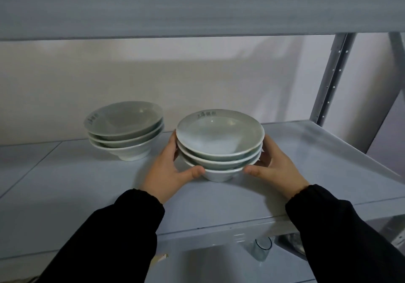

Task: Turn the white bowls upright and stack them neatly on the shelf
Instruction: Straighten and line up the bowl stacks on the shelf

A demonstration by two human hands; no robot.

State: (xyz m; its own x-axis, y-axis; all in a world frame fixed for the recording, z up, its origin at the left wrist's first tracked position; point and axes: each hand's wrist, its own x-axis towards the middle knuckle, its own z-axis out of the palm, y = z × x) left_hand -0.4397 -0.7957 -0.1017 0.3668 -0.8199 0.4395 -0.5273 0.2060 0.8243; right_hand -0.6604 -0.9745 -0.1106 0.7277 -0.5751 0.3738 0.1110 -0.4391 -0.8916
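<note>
Two hands cupped a near stack of bowls, three deep, mouths up, standing on the shelf: the left hand and right hand were spread around its sides, thumbs touching the bottom bowl. Farther left, another stack of three sat upright, leaning slightly. Dark rim lettering was unreadable.

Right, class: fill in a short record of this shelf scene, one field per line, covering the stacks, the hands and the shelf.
near stack: three upright white bowls, nested
far stack: three upright bowls, nested, standing apart to the left
left hand: cupping near stack's side
right hand: cupping opposite side
shelf: grey, carrying both stacks
</note>
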